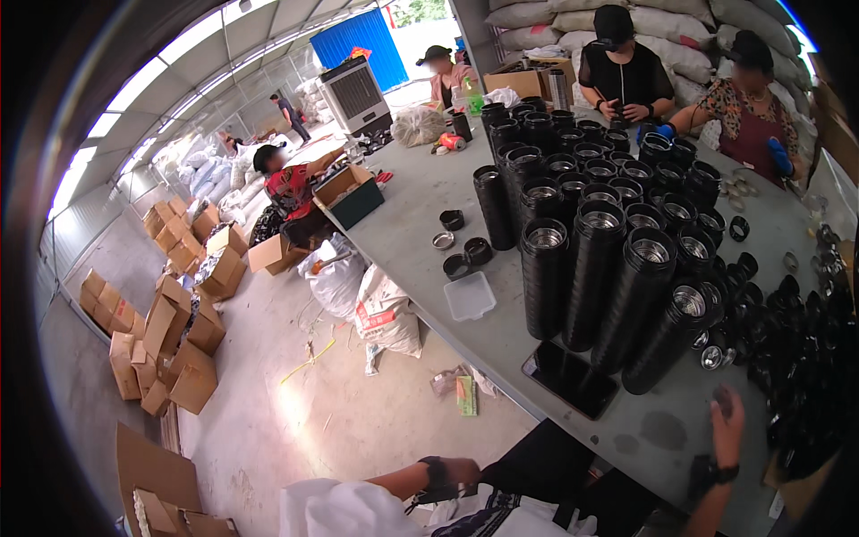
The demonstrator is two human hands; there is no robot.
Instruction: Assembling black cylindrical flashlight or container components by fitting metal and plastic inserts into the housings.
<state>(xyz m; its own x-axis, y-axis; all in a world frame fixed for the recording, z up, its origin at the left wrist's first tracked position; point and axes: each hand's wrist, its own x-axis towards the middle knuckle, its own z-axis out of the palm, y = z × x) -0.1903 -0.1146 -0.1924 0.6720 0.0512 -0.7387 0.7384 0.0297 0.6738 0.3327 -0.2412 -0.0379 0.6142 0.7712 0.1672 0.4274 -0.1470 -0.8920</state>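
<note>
My right hand (728,428) is over the grey table, with its fingers curled round something small and dark that I cannot make out. Just beyond it stand several tall black ribbed bottles (633,295), uncapped, their silvery threaded necks showing. Beside that hand spreads a big heap of loose black caps (796,376). A few silvery rings or inner parts (712,356) lie at the heap's edge. My left hand (458,473) is low, off the near table edge, dark and smeared, so its fingers do not show. A black phone (570,379) lies flat before the bottles.
Left of the bottles are a clear plastic lid (470,295) and several black caps (453,219). Two people stand across the table, one with blue gloves. Others sit farther off. Sacks (387,313) and cardboard boxes (192,371) stand on the floor to the left.
</note>
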